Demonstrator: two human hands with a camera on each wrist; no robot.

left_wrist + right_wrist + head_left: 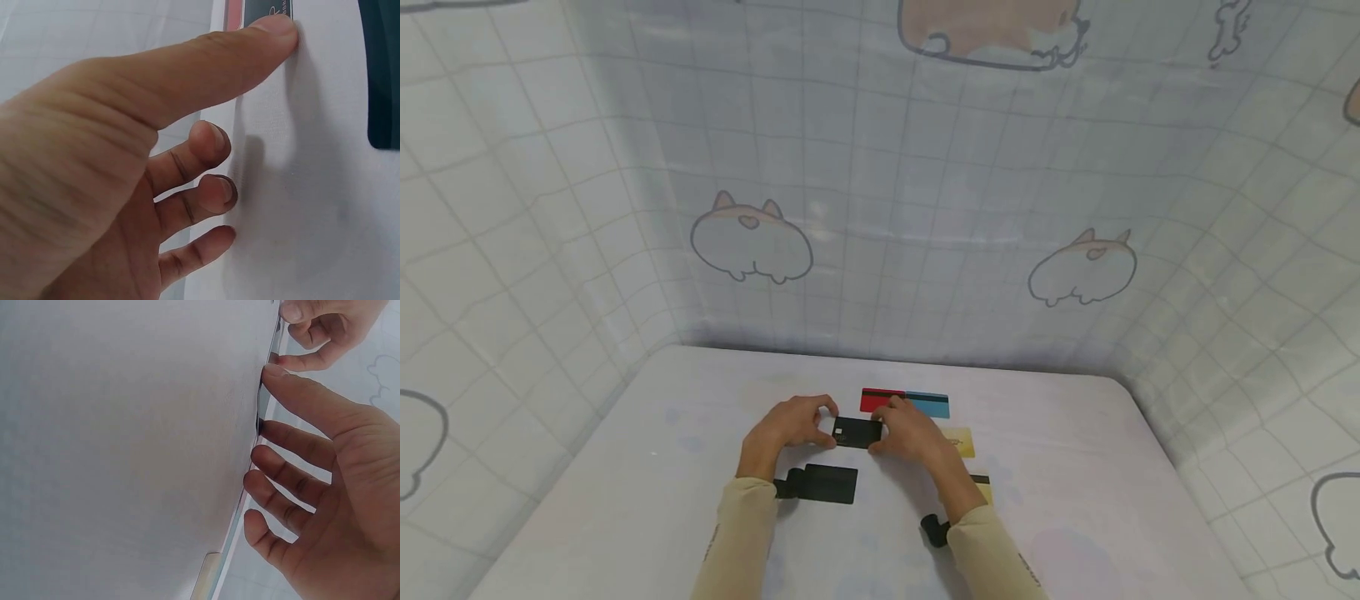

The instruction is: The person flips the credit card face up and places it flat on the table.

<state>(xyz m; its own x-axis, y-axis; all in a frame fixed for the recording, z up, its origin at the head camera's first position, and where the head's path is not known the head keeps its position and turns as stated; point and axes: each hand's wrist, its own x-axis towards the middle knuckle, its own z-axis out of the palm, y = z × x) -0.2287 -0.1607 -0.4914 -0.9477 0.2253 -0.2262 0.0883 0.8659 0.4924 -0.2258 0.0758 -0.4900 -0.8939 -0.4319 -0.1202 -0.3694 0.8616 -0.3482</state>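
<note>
A black bank card with a small silver chip lies between my two hands in the middle of the head view. My left hand pinches its left end between thumb and index finger. The right hand pinches the opposite end the same way. In the left wrist view, the left thumb presses at the card's printed edge, while the other fingers curve loosely off it. Seen nearly edge-on, the card sits between the right thumb and index finger in the right wrist view, close over the white table.
A red card and a blue card lie side by side behind the hands. Two gold cards, one plain and one black-striped, are partly hidden by the right arm. Nearer me is a dark card.
</note>
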